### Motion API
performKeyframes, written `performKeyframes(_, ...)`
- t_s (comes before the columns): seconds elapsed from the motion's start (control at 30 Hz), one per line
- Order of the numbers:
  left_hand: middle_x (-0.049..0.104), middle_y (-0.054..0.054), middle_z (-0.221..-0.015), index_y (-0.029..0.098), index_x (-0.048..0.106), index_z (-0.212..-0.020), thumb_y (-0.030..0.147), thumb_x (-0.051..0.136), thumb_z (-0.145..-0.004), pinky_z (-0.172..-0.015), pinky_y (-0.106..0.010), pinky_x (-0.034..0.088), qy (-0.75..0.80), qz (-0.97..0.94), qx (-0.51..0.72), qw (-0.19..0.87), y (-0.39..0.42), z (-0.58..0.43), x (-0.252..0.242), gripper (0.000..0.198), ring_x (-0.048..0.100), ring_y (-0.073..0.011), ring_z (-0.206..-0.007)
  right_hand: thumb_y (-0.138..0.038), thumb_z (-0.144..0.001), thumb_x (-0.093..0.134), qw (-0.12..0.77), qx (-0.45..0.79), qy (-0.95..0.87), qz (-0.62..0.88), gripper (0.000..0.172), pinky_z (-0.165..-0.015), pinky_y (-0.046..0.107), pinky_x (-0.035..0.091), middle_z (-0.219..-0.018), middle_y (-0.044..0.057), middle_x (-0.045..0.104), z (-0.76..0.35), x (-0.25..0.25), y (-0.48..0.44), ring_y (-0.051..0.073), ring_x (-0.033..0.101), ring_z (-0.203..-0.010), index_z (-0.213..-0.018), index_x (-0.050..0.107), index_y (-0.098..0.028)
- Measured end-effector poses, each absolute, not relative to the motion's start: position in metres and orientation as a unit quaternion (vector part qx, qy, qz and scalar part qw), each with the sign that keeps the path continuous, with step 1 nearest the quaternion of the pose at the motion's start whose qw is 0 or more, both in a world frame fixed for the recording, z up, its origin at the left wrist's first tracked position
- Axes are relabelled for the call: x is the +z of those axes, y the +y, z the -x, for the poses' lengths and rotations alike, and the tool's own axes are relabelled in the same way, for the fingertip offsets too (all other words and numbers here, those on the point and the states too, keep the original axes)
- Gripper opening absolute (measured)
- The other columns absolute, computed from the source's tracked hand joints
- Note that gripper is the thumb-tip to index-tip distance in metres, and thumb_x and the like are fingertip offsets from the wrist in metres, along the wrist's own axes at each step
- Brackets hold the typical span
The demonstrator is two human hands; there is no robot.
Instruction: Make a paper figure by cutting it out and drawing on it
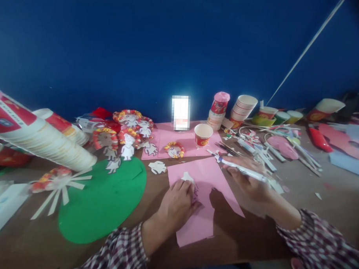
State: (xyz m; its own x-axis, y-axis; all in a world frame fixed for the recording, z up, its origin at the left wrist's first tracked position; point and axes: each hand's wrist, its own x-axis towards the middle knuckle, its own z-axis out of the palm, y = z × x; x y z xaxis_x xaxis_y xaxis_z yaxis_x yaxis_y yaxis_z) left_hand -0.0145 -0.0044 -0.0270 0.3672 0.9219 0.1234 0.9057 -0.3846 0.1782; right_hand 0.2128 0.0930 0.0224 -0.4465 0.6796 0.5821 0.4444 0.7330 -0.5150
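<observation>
My left hand (179, 201) rests on a pink sheet of paper (204, 214), its fingers curled and pinching a small white paper cut-out (187, 177) against the sheet. My right hand (251, 180) hovers over the sheet's right edge with its fingers closed round a white marker pen (240, 168) that points left. Both sleeves are checked. A second pink sheet (167, 140) lies farther back with a paper cup (203, 134) and a small paper figure with a red and yellow frill (174, 149) on it.
A green paper disc (103, 202) lies at left. A long stack of paper cups (40, 139) lies on its side above it. Frilled paper figures (129, 129), cup stacks (242, 109), pens and scraps (270, 149) crowd the back and right. A blue wall stands behind.
</observation>
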Motion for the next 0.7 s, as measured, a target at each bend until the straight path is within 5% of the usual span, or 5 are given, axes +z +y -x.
performKeyframes(0.17, 0.059, -0.012, -0.108, 0.013, 0.055, -0.112, 0.045, 0.062, -0.083, -0.087, -0.042, 0.048, 0.557, -0.823, 0.098, 0.05, -0.004, 0.017, -0.03, 0.044, 0.054, -0.0271, -0.102, -0.026, -0.095, 0.046, 0.404, 0.248, -0.817, 0.329, 0.026, -0.068, 0.028, 0.057, -0.097, 0.007, 0.072, -0.183, 0.008, 0.092, 0.016, 0.07, -0.078, -0.115, 0.061, -0.019)
performKeyframes(0.43, 0.059, -0.01, -0.105, 0.013, 0.056, -0.107, 0.033, 0.058, -0.087, -0.089, -0.043, 0.048, 0.546, -0.827, 0.119, 0.063, -0.005, 0.019, -0.026, 0.028, 0.052, -0.0264, -0.103, -0.017, -0.091, 0.047, 0.257, 0.143, -0.92, 0.259, 0.029, -0.079, 0.033, 0.054, -0.1, 0.012, 0.071, -0.172, -0.031, 0.091, 0.022, 0.067, -0.092, -0.117, 0.059, -0.016)
performKeyframes(0.7, 0.059, -0.008, -0.109, 0.016, 0.057, -0.108, 0.009, 0.046, -0.086, -0.09, -0.04, 0.048, 0.537, -0.827, 0.137, 0.097, 0.0, 0.029, -0.027, 0.026, 0.051, -0.0231, -0.102, -0.016, -0.091, 0.046, 0.253, 0.127, -0.929, 0.238, 0.025, -0.079, 0.034, 0.052, -0.097, 0.012, 0.07, -0.169, -0.032, 0.091, 0.022, 0.064, -0.089, -0.111, 0.06, -0.014)
